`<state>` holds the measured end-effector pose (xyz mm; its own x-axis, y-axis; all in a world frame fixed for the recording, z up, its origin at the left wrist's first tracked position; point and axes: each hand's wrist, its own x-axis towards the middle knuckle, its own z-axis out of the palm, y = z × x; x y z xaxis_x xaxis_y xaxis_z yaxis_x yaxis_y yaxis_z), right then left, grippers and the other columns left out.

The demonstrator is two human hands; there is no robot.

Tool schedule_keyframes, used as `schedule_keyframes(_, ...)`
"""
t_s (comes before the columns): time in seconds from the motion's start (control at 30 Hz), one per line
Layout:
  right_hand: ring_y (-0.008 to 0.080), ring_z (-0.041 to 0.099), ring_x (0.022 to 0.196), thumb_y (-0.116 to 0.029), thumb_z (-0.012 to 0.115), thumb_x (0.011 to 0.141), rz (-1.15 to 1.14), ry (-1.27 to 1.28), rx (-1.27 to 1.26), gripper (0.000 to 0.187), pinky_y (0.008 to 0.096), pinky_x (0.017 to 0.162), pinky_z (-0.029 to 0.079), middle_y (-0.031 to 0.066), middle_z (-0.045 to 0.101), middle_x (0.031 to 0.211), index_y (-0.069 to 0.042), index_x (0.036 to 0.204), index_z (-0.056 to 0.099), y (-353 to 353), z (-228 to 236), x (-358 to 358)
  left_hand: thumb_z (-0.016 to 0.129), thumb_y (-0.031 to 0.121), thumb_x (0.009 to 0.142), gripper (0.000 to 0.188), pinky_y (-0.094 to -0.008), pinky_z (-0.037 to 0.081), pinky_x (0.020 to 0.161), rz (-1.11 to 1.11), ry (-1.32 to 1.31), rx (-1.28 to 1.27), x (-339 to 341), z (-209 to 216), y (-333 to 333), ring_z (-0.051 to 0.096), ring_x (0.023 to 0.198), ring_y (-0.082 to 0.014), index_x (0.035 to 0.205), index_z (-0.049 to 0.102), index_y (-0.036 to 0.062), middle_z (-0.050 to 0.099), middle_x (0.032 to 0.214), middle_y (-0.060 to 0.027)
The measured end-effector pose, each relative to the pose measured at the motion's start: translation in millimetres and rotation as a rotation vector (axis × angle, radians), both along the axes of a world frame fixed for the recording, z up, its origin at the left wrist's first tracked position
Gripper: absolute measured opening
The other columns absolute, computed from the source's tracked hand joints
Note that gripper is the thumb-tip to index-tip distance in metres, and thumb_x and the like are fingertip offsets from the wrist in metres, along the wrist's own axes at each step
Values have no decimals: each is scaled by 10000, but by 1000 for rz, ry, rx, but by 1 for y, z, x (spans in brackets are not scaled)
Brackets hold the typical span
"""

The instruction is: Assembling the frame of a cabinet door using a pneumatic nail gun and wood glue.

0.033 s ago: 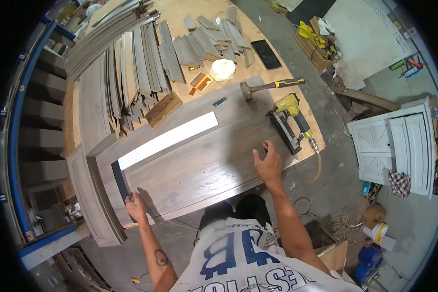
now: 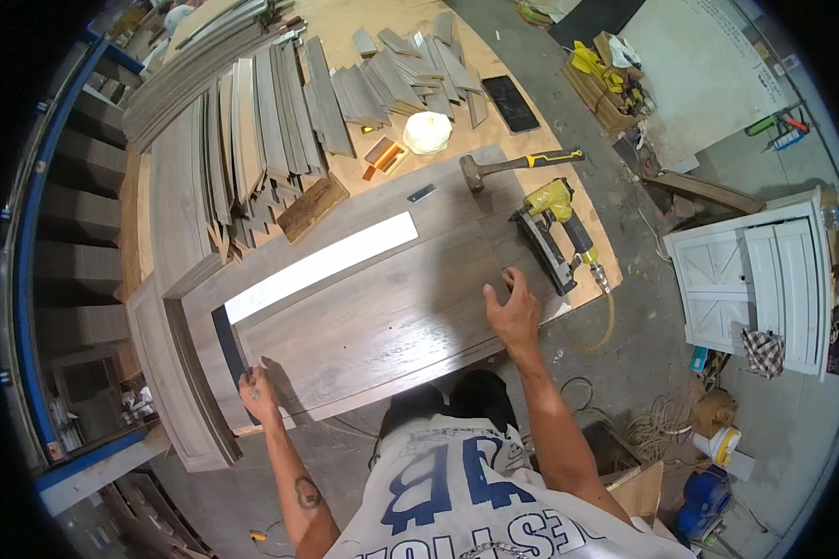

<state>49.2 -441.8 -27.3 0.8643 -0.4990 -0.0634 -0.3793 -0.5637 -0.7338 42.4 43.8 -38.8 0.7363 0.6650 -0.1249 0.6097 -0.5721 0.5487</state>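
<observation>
A wood-grain grey-brown panel (image 2: 364, 345) lies in front of me on the workbench. On it rests a large try square with a bright metal blade (image 2: 326, 268) and a dark stock (image 2: 229, 341). My left hand (image 2: 258, 395) has its fingers closed around the near end of that stock, at the panel's lower left edge. Over the right part of the panel, my right hand (image 2: 515, 312) is empty, with thumb and forefinger apart. Just beyond it lies a yellow-and-black nail gun (image 2: 552, 228) with an air hose. A hammer (image 2: 517, 165) lies farther back on the panel.
Stacked grey strips (image 2: 275, 121) and loose offcuts (image 2: 410, 79) cover the bench's far side. A phone (image 2: 511, 104), a white lump (image 2: 427, 133) and a small wooden block (image 2: 313, 210) lie nearby. A framed panel (image 2: 182, 373) stands at left, a white cabinet (image 2: 750, 284) at right.
</observation>
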Motion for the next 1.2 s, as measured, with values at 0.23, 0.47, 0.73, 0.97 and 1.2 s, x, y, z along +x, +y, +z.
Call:
schedule_keyframes(0.23,439,597,1123,-221,690,862,-20,35,35,500,466,967,460,288,624,1180,39,1240,492,4,5,4,654,425,902,636,-358,486,862,39,-42,27,0,-2,0,677,932,-311,1204,585,-131,711,989,-220)
schedule_keyframes(0.47,437,602,1111,-225,692,862,-10,-1,-33,499,467,956,463,284,633,1159,39,1236,495,6,0,3,661,456,900,707,-359,486,881,63,-11,35,0,-6,5,674,961,-309,1250,556,-149,706,1014,-235)
schedule_keyframes(0.73,410,652,1026,-205,696,867,-16,3,-57,480,456,897,505,263,675,1063,19,1247,506,3,-1,1,632,467,921,702,-358,482,884,30,4,-9,-1,-5,3,668,946,-311,1259,557,-144,703,997,-236)
schedule_keyframes(0.97,364,670,928,-148,646,897,-177,-40,-68,331,419,824,517,225,681,1010,-17,1199,607,-49,27,14,663,374,936,713,-296,450,864,160,-232,-342,-33,-30,30,593,949,-201,1383,429,-129,664,1075,-152)
schedule_keyframes(1.2,433,609,1006,-155,737,782,112,85,-388,523,468,908,480,249,649,1086,45,1230,556,-178,8,76,594,319,993,667,-329,434,982,186,-240,-68,-99,-4,-14,575,1134,-261,1435,350,-117,580,1279,-222)
